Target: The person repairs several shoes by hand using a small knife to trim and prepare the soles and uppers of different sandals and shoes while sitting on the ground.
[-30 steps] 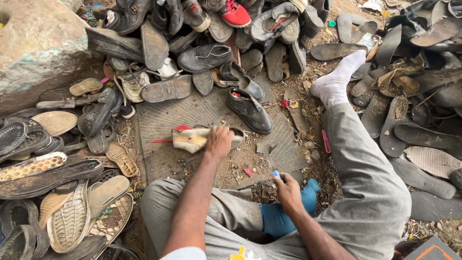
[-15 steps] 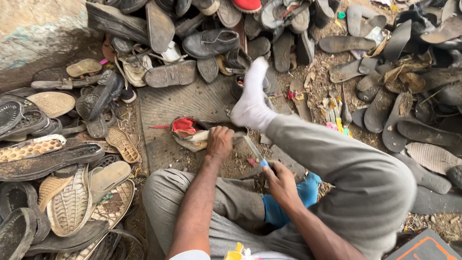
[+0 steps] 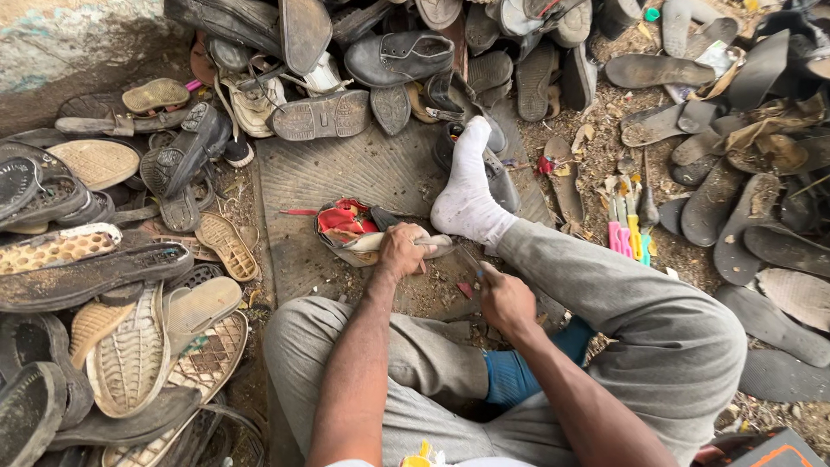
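Two hands meet over one shoe in our head view, and we place everything else by that shoe. We press our left hand (image 3: pixel 403 251) down on the worn shoe (image 3: pixel 363 232), fingers curled tight over its pale sole, with its red lining turned up toward the left. The shoe lies on a ribbed dark mat (image 3: pixel 337 169). Just right of the shoe, our right hand (image 3: pixel 506 298) is closed around a thin tool (image 3: pixel 471 259) whose tip points at the shoe's heel end; what kind of tool it is we cannot tell. Our white-socked foot (image 3: pixel 467 195) rests against the shoe's right end, toes pointing away from us. Beyond the shoe, at the mat's far edge, lies a heap of old shoes and soles (image 3: pixel 389 60). Left of the shoe, loose soles (image 3: pixel 130 346) cover the ground. Well to the right of the shoe, a few coloured handles (image 3: pixel 627 229) stand in the dirt.
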